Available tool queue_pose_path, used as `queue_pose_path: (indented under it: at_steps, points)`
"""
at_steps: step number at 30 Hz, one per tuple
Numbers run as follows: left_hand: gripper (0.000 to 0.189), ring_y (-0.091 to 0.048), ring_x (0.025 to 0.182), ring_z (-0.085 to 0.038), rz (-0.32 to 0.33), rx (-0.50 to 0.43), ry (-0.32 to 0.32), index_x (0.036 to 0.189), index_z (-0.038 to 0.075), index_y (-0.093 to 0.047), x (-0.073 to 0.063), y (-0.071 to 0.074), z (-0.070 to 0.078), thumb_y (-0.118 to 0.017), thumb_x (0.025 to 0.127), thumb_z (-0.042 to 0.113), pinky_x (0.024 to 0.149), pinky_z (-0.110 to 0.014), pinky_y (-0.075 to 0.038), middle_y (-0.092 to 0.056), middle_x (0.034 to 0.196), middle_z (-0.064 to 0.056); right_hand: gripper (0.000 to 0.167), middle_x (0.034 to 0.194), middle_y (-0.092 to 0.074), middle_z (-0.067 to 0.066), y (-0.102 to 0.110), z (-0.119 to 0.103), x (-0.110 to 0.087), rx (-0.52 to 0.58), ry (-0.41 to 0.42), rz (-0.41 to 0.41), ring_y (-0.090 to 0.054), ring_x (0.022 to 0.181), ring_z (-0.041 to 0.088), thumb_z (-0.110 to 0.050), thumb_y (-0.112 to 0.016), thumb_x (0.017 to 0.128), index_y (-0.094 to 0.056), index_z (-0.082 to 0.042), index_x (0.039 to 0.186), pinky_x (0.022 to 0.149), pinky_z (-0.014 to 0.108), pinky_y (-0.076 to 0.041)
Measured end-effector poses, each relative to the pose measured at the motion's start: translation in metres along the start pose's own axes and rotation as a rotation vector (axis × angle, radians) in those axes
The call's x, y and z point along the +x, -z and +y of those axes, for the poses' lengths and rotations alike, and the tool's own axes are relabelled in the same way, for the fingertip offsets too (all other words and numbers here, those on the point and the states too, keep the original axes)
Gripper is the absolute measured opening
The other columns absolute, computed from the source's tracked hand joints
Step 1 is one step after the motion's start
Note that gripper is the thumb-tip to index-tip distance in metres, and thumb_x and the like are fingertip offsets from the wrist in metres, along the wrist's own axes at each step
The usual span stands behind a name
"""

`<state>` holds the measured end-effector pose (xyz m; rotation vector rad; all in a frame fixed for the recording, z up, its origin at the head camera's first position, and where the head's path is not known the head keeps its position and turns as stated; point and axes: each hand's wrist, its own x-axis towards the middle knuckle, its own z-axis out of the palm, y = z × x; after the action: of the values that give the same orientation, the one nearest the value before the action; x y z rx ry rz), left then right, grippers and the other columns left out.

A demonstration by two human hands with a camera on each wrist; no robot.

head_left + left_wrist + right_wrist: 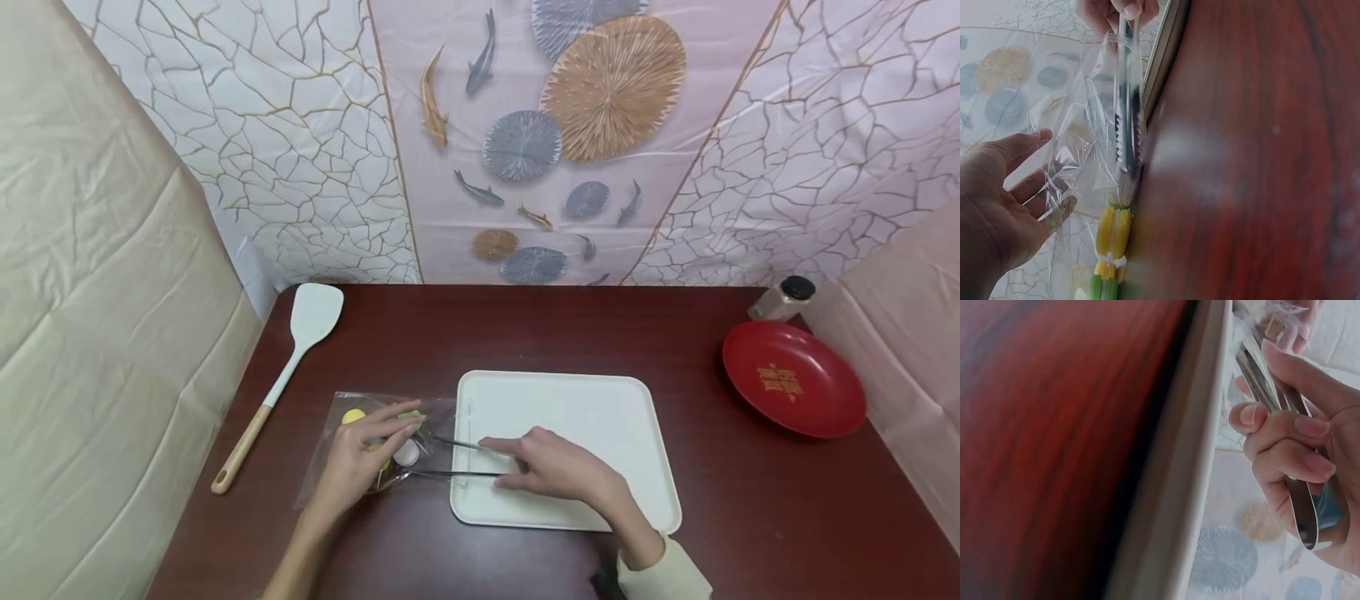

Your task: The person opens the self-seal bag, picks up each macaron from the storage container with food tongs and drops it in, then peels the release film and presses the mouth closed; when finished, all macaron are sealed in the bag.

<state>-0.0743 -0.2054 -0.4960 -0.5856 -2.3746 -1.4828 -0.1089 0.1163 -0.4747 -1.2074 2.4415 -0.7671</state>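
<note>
Over the white tray (555,408), my right hand (558,467) grips metal tongs (1302,512), fingers wrapped round the arms in the right wrist view. Their toothed ends (1127,137) reach leftward into a clear plastic bag (330,433) lying on the table. Macarons are inside it: yellow (352,415), white (407,452) and green (1104,287), with a yellow macaron (1113,231) just beyond the tong tips. My left hand (360,454) is over the bag, fingers spread and touching the film, thumb apart from them. It hides part of the macarons.
A white spatula (288,375) with a wooden handle lies at the left. At the right edge are a red plate (817,383) with gold marks and a black-capped jar (780,300). The bag's open end overlaps the tray's left rim. Patterned cloth hangs behind the table.
</note>
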Motion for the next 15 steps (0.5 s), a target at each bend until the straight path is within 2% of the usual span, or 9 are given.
queue_pose_path:
  at_steps: [2, 4, 6, 8, 10, 12, 14, 15]
  points:
    - [0.022, -0.075, 0.121, -0.043, -0.001, 0.007, 0.001, 0.116, 0.001, -0.085, 0.0, 0.0, 0.0, -0.078, 0.096, -0.006, 0.101, -0.008, -0.051, -0.079, 0.128, -0.021, 0.05, 0.059, -0.03, -0.021, 0.018, -0.016, -0.01, 0.048, -0.062, -0.01, -0.027, 0.057, -0.006, -0.026, -0.079, 0.103, -0.068, -0.007, 0.148, 0.058, 0.018, -0.035]
    - [0.023, -0.076, 0.119, -0.043, 0.001, 0.011, -0.004, 0.115, 0.001, -0.085, 0.0, -0.001, 0.0, -0.078, 0.095, -0.008, 0.099, -0.008, -0.052, -0.079, 0.127, -0.021, 0.051, 0.062, -0.032, -0.022, 0.026, -0.016, -0.027, 0.073, -0.084, 0.018, -0.029, 0.058, -0.007, -0.029, -0.078, 0.104, -0.067, -0.01, 0.15, 0.06, 0.017, -0.037]
    - [0.023, -0.076, 0.118, -0.043, 0.0, 0.013, -0.016, 0.114, 0.001, -0.085, 0.001, -0.001, 0.0, -0.079, 0.094, -0.009, 0.099, -0.009, -0.053, -0.079, 0.126, -0.022, 0.051, 0.065, -0.038, -0.022, 0.034, -0.012, -0.051, 0.107, -0.122, 0.086, -0.033, 0.059, -0.008, -0.03, -0.078, 0.105, -0.066, -0.011, 0.151, 0.06, 0.017, -0.039]
    - [0.023, -0.076, 0.117, -0.044, 0.002, 0.017, -0.022, 0.114, 0.001, -0.085, 0.0, -0.002, 0.001, -0.079, 0.094, -0.01, 0.099, -0.01, -0.053, -0.079, 0.126, -0.023, 0.051, 0.069, -0.047, -0.021, 0.04, -0.004, -0.08, 0.15, -0.194, 0.175, -0.039, 0.059, -0.008, -0.027, -0.078, 0.104, -0.064, -0.01, 0.15, 0.056, 0.019, -0.042]
    - [0.024, -0.076, 0.118, -0.044, 0.003, 0.029, -0.022, 0.114, 0.002, -0.085, 0.0, -0.002, 0.002, -0.079, 0.093, -0.01, 0.1, -0.009, -0.053, -0.079, 0.126, -0.021, 0.05, 0.073, -0.056, -0.016, 0.045, 0.006, -0.111, 0.171, -0.313, 0.289, -0.046, 0.058, -0.005, -0.023, -0.079, 0.104, -0.061, -0.007, 0.147, 0.053, 0.023, -0.044]
    - [0.025, -0.074, 0.121, -0.046, 0.0, 0.042, -0.013, 0.115, 0.003, -0.085, 0.0, -0.002, 0.003, -0.08, 0.093, -0.009, 0.104, -0.01, -0.051, -0.08, 0.128, -0.02, 0.044, 0.073, -0.06, -0.009, 0.048, 0.016, -0.14, 0.169, -0.487, 0.391, -0.052, 0.056, 0.001, -0.022, -0.078, 0.104, -0.057, -0.007, 0.141, 0.05, 0.026, -0.046]
    - [0.025, -0.072, 0.125, -0.047, -0.011, 0.06, 0.002, 0.117, 0.004, -0.085, 0.002, -0.003, 0.004, -0.079, 0.095, -0.007, 0.11, -0.012, -0.048, -0.08, 0.129, -0.016, 0.045, 0.074, -0.061, -0.003, 0.053, 0.026, -0.166, 0.157, -0.692, 0.431, -0.055, 0.057, 0.008, -0.028, -0.074, 0.107, -0.051, -0.004, 0.137, 0.051, 0.028, -0.047]
    - [0.026, -0.071, 0.127, -0.048, -0.02, 0.067, 0.009, 0.118, 0.004, -0.085, 0.002, -0.003, 0.005, -0.079, 0.095, -0.006, 0.112, -0.015, -0.048, -0.08, 0.13, -0.015, 0.049, 0.075, -0.061, 0.0, 0.056, 0.032, -0.178, 0.162, -0.795, 0.424, -0.057, 0.06, 0.012, -0.034, -0.071, 0.109, -0.048, -0.002, 0.137, 0.053, 0.03, -0.048]
